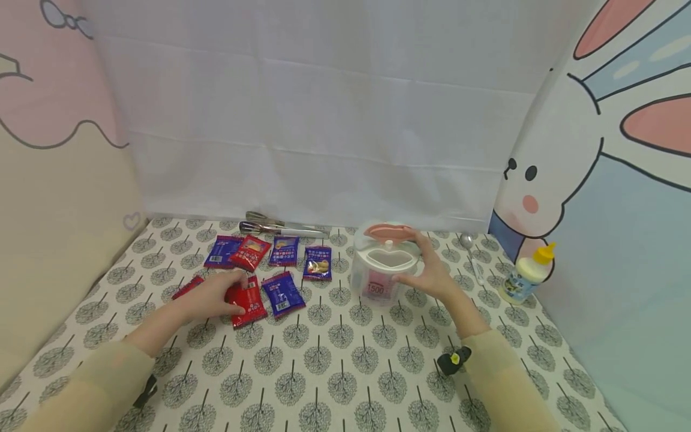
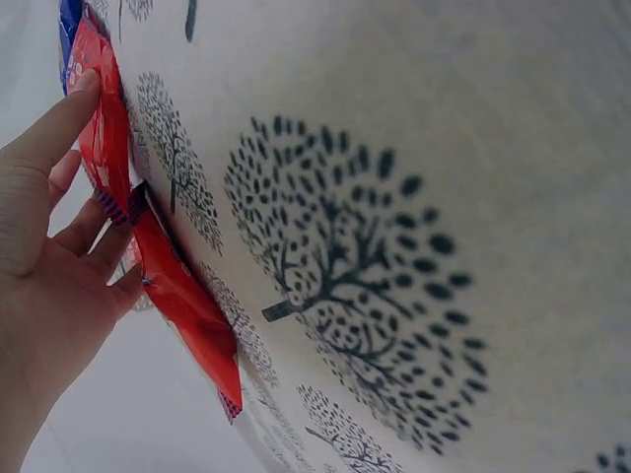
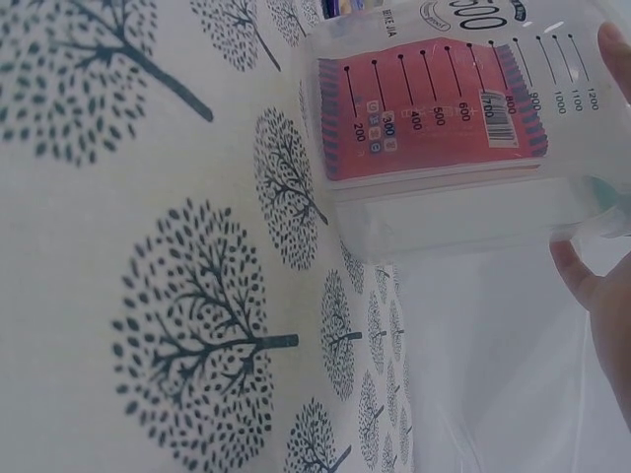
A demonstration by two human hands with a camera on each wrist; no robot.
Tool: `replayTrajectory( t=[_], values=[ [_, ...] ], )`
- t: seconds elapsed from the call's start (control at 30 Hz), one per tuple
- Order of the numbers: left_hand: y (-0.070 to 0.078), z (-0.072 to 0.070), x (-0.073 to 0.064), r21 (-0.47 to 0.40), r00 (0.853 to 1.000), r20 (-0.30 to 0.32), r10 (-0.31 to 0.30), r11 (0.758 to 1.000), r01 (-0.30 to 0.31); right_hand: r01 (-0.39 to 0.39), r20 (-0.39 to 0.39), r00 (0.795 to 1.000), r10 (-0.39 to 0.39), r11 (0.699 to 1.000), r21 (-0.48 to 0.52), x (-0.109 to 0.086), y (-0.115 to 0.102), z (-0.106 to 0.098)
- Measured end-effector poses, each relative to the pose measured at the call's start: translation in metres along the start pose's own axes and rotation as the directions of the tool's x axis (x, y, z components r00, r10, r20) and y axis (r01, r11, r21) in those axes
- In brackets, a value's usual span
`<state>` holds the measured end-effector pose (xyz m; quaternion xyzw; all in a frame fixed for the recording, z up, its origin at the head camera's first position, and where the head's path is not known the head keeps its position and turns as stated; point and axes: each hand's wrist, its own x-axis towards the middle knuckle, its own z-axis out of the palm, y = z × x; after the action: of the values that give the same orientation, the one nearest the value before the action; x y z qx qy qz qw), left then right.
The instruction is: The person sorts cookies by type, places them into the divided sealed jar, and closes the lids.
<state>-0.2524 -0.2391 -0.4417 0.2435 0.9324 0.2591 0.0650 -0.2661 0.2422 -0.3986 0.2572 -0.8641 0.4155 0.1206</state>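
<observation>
A clear plastic storage jar point(image 1: 358, 276) with a measuring scale stands on the tablecloth, its pink flap point(image 1: 384, 231) raised over a heart-shaped opening. Through its wall shows a red snack packet point(image 3: 434, 113) inside. My right hand point(image 1: 434, 276) holds the jar at its right side, thumb low on the wall and fingers up by the lid. My left hand point(image 1: 216, 294) reaches over a red snack packet point(image 1: 251, 306) lying on the cloth, with a fingertip touching it. Another red packet point(image 2: 187, 301) lies just under that hand's other fingers.
Several blue packets point(image 1: 283, 294) and one more red packet point(image 1: 250, 252) lie behind and right of my left hand. Brushes point(image 1: 286, 230) lie along the back edge. On the right are a spoon point(image 1: 472, 255) and a yellow-capped bottle point(image 1: 523, 279). Curtains enclose the table.
</observation>
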Motion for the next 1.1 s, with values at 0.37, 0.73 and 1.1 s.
replayTrajectory(
  t=[0.37, 0.73, 1.1],
  values=[
    [0.014, -0.016, 0.006, -0.053, 0.998, -0.065, 0.002, 0.999, -0.005, 0.018, 0.010, 1.000, -0.019, 1.000, 0.025, -0.002, -0.031, -0.004],
    [0.047, -0.053, 0.018, -0.102, 0.992, -0.124, 0.023, 0.994, -0.036, 0.027, 0.014, 1.000, -0.028, 0.999, 0.044, -0.002, -0.046, -0.006],
    [0.107, -0.081, 0.036, -0.115, 0.978, -0.195, 0.077, 0.988, -0.100, 0.009, 0.014, 1.000, -0.009, 0.999, 0.045, -0.003, -0.046, -0.006]
  ],
)
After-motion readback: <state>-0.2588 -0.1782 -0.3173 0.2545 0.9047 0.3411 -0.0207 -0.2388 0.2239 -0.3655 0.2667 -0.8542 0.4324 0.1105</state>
